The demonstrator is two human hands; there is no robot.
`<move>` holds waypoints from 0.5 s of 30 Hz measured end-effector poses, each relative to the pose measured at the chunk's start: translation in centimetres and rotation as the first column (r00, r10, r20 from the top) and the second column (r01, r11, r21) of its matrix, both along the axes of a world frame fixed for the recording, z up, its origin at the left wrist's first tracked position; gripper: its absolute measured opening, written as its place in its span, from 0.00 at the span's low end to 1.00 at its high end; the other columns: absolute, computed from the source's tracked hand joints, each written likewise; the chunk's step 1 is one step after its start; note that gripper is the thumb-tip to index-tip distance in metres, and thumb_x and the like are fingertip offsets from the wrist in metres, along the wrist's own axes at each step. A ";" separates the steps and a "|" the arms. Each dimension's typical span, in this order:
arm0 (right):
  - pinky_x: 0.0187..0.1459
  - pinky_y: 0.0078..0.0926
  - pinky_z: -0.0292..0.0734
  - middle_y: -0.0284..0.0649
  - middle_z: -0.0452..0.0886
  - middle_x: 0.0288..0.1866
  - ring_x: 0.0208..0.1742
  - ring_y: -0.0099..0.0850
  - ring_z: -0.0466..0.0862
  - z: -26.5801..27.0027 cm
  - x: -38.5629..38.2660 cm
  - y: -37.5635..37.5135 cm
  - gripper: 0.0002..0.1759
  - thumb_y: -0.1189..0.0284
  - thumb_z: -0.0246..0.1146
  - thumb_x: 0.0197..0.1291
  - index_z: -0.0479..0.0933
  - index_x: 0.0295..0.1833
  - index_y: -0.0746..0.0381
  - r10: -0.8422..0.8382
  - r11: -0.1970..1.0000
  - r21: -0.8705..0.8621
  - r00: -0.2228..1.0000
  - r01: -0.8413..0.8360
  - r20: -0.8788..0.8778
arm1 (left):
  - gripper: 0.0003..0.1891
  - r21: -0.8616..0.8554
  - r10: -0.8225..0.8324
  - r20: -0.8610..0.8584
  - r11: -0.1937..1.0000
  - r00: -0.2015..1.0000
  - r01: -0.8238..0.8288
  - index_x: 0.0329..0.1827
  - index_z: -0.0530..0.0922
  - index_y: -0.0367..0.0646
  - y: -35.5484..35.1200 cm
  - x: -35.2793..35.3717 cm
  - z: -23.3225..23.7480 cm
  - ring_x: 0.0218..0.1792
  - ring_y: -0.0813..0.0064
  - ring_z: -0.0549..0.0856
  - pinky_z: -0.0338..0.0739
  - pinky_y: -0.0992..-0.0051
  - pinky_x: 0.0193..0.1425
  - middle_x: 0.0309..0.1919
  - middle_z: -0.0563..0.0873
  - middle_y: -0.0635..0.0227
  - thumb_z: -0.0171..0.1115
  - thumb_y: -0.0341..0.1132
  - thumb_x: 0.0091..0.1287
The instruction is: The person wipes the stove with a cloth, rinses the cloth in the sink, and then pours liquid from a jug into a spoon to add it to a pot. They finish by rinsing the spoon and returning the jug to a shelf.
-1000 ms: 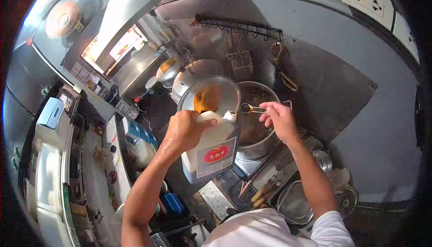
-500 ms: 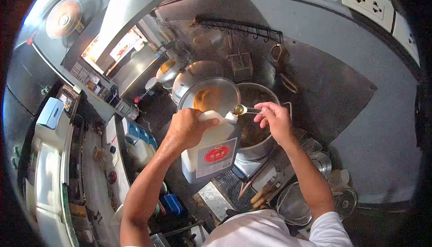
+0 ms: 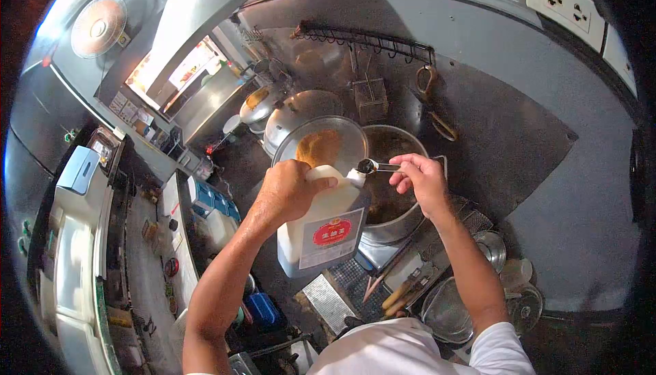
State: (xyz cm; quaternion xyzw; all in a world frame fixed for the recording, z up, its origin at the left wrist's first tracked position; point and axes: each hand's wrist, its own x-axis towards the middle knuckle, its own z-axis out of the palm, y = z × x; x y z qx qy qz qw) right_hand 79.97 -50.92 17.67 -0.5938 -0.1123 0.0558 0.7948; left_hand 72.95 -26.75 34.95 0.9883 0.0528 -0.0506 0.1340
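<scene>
My left hand is closed around the handle of a large translucent soy sauce jug with a red and white label. The jug leans to the right, and dark liquid shows through its lower part. At its white mouth, my right hand pinches the thin handle of a small measuring spoon. Dark liquid shows in the spoon's bowl, which sits right beside the mouth. Below the spoon stands a big metal pot with brownish contents, partly hidden by the jug and hand.
Behind the jug is a round metal pan with an orange-brown patch. A hook rack and a wire basket hang on the wall. Wooden-handled tools and strainers lie at the lower right. A counter runs along the left.
The spoon's contents have turned from pale greenish-yellow to dark. Both hands keep nearly the same positions at the jug's mouth, while the whole view has shifted slightly.
</scene>
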 end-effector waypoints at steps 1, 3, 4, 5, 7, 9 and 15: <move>0.31 0.18 0.77 0.43 0.88 0.34 0.27 0.21 0.82 -0.1 0.0 -0.1 0.16 0.70 0.55 0.77 0.82 0.56 0.70 -0.003 1.000 0.001 1.000 0.003 -0.002 | 0.31 -0.009 -0.007 0.016 1.000 1.000 0.007 0.45 0.90 0.33 0.0 -0.1 -0.1 0.37 0.52 0.93 0.87 0.57 0.48 0.33 0.91 0.45 0.72 0.59 0.65; 0.31 0.18 0.78 0.44 0.88 0.34 0.27 0.22 0.82 -0.1 0.0 0.0 0.16 0.70 0.55 0.77 0.82 0.55 0.70 0.005 1.000 0.029 1.000 -0.005 -0.006 | 0.31 0.000 -0.007 0.010 1.000 1.000 0.007 0.46 0.90 0.33 0.0 -0.2 -0.1 0.37 0.52 0.93 0.87 0.57 0.47 0.33 0.91 0.46 0.72 0.60 0.65; 0.31 0.18 0.78 0.44 0.88 0.34 0.27 0.22 0.82 -0.1 0.1 0.0 0.16 0.70 0.55 0.77 0.82 0.55 0.70 0.004 1.000 0.030 1.000 -0.003 -0.006 | 0.32 0.007 -0.003 0.006 1.000 1.000 0.003 0.47 0.90 0.34 -0.1 -0.2 0.0 0.38 0.52 0.93 0.86 0.57 0.47 0.34 0.92 0.46 0.72 0.61 0.65; 0.31 0.18 0.78 0.44 0.88 0.34 0.27 0.22 0.82 -0.1 0.2 0.0 0.16 0.70 0.55 0.77 0.82 0.55 0.70 -0.001 1.000 0.030 1.000 0.001 -0.013 | 0.32 0.009 -0.005 0.005 1.000 1.000 0.005 0.47 0.90 0.34 -0.1 -0.3 0.1 0.38 0.52 0.93 0.86 0.57 0.47 0.34 0.92 0.46 0.72 0.61 0.65; 0.31 0.18 0.78 0.44 0.88 0.34 0.27 0.23 0.82 -0.3 0.3 -0.1 0.16 0.70 0.55 0.77 0.82 0.55 0.70 -0.009 1.000 0.029 1.000 0.010 -0.024 | 0.31 0.011 -0.006 0.010 1.000 1.000 0.006 0.46 0.90 0.33 -0.3 -0.6 0.2 0.37 0.52 0.93 0.86 0.56 0.46 0.34 0.91 0.45 0.73 0.60 0.65; 0.30 0.19 0.78 0.44 0.88 0.34 0.27 0.23 0.83 -0.5 0.4 -0.3 0.16 0.70 0.55 0.77 0.82 0.55 0.71 -0.009 1.000 0.026 1.000 0.010 -0.020 | 0.31 0.005 0.011 -0.004 1.000 1.000 -0.011 0.46 0.90 0.33 -0.4 -0.7 0.1 0.36 0.52 0.93 0.86 0.56 0.45 0.33 0.91 0.45 0.73 0.60 0.65; 0.34 0.18 0.79 0.41 0.88 0.35 0.29 0.21 0.83 -0.9 0.5 -0.9 0.15 0.72 0.55 0.78 0.82 0.56 0.70 -0.027 1.000 -0.005 1.000 0.027 0.004 | 0.32 -0.043 0.024 0.015 0.999 1.000 -0.024 0.46 0.89 0.32 0.3 -1.1 -0.4 0.36 0.52 0.93 0.85 0.56 0.45 0.33 0.91 0.45 0.72 0.60 0.66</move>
